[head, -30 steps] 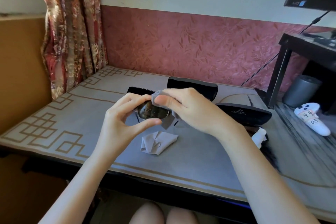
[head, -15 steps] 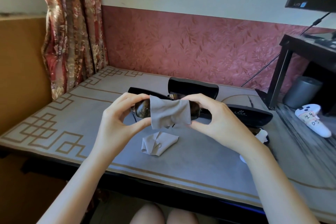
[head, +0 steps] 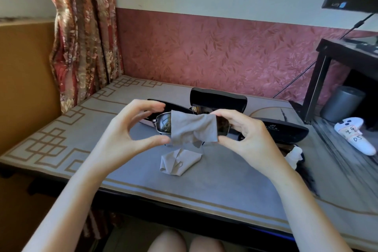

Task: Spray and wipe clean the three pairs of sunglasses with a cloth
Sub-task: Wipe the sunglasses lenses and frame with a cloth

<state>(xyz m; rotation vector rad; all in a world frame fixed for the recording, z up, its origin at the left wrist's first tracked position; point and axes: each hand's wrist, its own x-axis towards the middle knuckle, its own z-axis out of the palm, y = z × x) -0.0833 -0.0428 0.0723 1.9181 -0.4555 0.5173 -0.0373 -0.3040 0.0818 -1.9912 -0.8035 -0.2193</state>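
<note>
Above the middle of the grey patterned counter (head: 204, 186), the person holds a pair of dark-lensed metal-framed sunglasses (head: 163, 125) level, with a grey wiping cloth (head: 193, 129) draped over its bridge. The left hand (head: 122, 135) curves its fingers (head: 151, 106) over the left lens, thumb under the cloth's lower corner. The right hand (head: 251, 139) pinches the right lens between thumb and forefinger. A second crumpled grey cloth (head: 179, 161) lies on the counter just below, and black glasses cases (head: 218, 100) sit behind.

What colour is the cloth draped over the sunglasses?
The cloth is plain grey; the head view shows it.
</note>
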